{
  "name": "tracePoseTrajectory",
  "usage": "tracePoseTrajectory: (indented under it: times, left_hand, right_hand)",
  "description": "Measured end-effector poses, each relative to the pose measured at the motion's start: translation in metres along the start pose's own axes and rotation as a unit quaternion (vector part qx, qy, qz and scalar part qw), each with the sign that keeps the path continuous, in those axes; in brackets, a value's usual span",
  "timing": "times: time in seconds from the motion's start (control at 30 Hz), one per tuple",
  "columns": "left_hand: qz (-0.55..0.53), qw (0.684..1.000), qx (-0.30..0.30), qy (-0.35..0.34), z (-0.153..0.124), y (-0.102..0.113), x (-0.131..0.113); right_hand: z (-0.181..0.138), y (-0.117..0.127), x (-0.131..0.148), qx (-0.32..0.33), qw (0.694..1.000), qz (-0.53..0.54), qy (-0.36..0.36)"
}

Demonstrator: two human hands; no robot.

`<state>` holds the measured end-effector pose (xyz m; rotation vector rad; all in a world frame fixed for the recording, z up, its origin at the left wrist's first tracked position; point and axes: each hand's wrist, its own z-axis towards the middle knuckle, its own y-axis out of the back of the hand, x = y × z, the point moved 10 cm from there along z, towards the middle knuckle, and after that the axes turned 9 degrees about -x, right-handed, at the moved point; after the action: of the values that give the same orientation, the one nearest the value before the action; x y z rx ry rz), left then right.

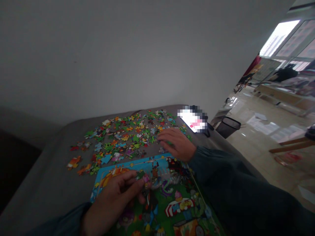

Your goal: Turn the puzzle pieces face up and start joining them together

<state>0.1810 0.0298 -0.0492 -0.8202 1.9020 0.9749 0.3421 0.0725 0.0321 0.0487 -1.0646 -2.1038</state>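
In the head view, a lit phone, its screen partly pixelated, stood at the far right corner of the table, just beside the scattered jigsaw pieces. A plain grey wall closed off the space behind. To the right, beyond the table edge, were a black-rimmed bin, glossy pale floor tiles, wooden legs and a bright window. The right hand and its dark sleeve hid part of the loose pieces and the far right edge of the picture board; the left hand covered much of the board's left side.

The table wore a matt grey cloth, rounded over its corner. The pieces on it were small, flat and knobbed — green, orange, blue, red — spread in a loose heap beyond the board. The board looked smooth and rectangular, printed with cartoon figures inside a blue border.

The left hand pinched a small pink-and-green jigsaw piece between thumb and fingers, over the board. The right hand reached palm down over the near right of the heap, fingers bent — whether they gripped anything could not be told.
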Motion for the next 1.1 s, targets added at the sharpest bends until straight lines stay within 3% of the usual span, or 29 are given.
tracePoseTrajectory:
  times: [0.1,0.17,0.4,0.63,0.9,1.1]
  left_hand:
    - [0.006,1.0,-0.009,-0.004,0.0,0.002,0.0]
    - [0.007,1.0,-0.013,-0.005,0.0,0.002,0.002]
    - [-0.015,1.0,-0.006,-0.012,0.001,0.0,0.003]
    - [-0.023,0.999,-0.024,0.012,0.002,0.004,0.01]
    - [-0.015,0.999,-0.028,0.008,0.003,0.006,0.012]
    - [-0.021,0.999,-0.032,0.009,0.002,0.006,0.009]
  right_hand:
    - [-0.005,-0.019,-0.043,0.059,0.993,-0.087,-0.061]
    - [-0.009,-0.028,-0.057,0.08,0.986,-0.121,-0.084]
    - [-0.012,-0.042,-0.058,0.1,0.983,-0.125,-0.087]
    - [-0.008,-0.035,-0.058,0.067,0.99,-0.077,-0.097]
    - [-0.005,-0.019,-0.066,-0.015,0.992,0.0,-0.122]
    - [-0.003,-0.009,-0.072,-0.043,0.991,-0.056,-0.111]
